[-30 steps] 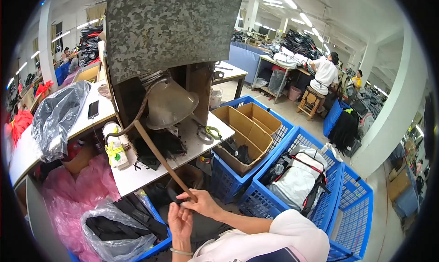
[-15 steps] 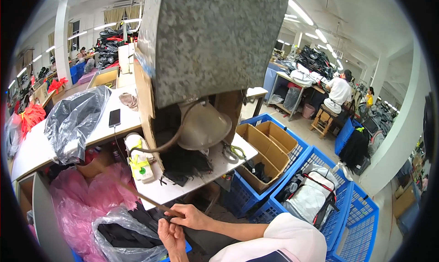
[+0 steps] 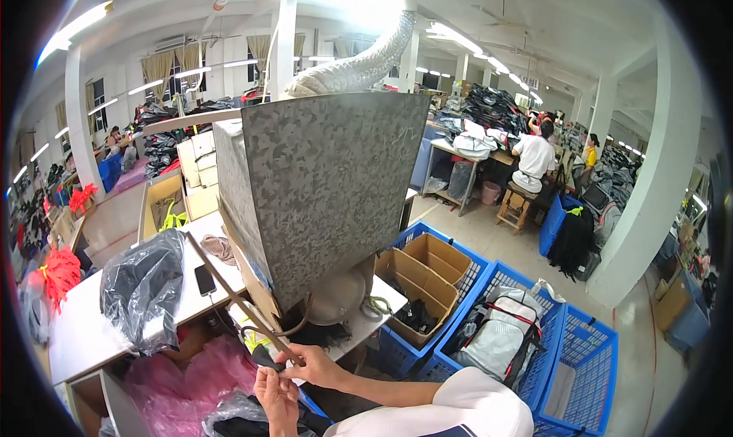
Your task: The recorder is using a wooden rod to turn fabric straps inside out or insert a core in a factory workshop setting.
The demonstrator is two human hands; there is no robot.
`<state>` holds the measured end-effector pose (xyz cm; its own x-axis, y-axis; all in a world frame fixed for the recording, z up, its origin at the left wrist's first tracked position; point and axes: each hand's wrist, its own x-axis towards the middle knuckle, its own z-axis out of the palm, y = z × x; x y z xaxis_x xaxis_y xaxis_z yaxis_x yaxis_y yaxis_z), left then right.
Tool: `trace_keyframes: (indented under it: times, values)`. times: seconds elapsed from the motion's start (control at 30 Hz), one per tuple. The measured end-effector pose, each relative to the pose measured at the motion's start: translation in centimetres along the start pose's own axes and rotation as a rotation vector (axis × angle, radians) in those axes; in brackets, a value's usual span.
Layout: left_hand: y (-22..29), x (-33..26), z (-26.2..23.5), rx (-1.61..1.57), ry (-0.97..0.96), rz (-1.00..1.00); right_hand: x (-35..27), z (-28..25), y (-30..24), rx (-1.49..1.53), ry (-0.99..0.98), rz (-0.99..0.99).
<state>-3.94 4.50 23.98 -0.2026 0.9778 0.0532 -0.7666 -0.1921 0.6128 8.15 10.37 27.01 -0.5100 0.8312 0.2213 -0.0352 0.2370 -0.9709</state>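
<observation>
A long olive-brown strap [image 3: 229,288] runs from under the big grey metal hood [image 3: 324,193] down to my hands at the lower edge. My right hand [image 3: 314,364] pinches the strap close to its dark end piece [image 3: 265,357]. Just below it, my left hand [image 3: 276,391] holds that same dark end with its fingers closed. Both hands hover in front of the white worktable [image 3: 84,334], near a round metal dome [image 3: 336,296] under the hood.
A dark plastic bag [image 3: 141,288] and a phone [image 3: 205,280] lie on the table. Pink bags [image 3: 187,380] sit below it. Blue crates [image 3: 569,361] with cardboard boxes and a backpack stand at right. A person in white [image 3: 533,158] sits at a far table.
My view has tilted upward, so the hood and ceiling duct fill more of it. My hands stay low on the strap end, and the strap now stretches up to the left.
</observation>
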Motion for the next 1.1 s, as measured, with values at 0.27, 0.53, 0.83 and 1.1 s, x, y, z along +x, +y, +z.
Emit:
trace_keyframes:
  times: [0.27, 0.53, 0.83, 1.1]
  values:
    - [1.2, 0.1, -0.4, 0.271, 0.024, 0.102, -0.5, 2.7, 0.0, -0.048, 0.195, 0.019]
    - [2.2, -0.4, -0.4, 0.087, 0.023, -0.057, -0.6, 2.7, -1.1, 0.664, 0.141, 0.197]
    - [3.8, -3.0, -3.5, 0.187, 0.097, 0.107, 0.0, 4.0, -2.1, 0.052, -0.135, 0.03]
    - [7.3, -4.8, -8.7, 0.304, 0.277, -0.023, 2.5, 9.1, 2.3, 0.198, -0.329, 0.418]
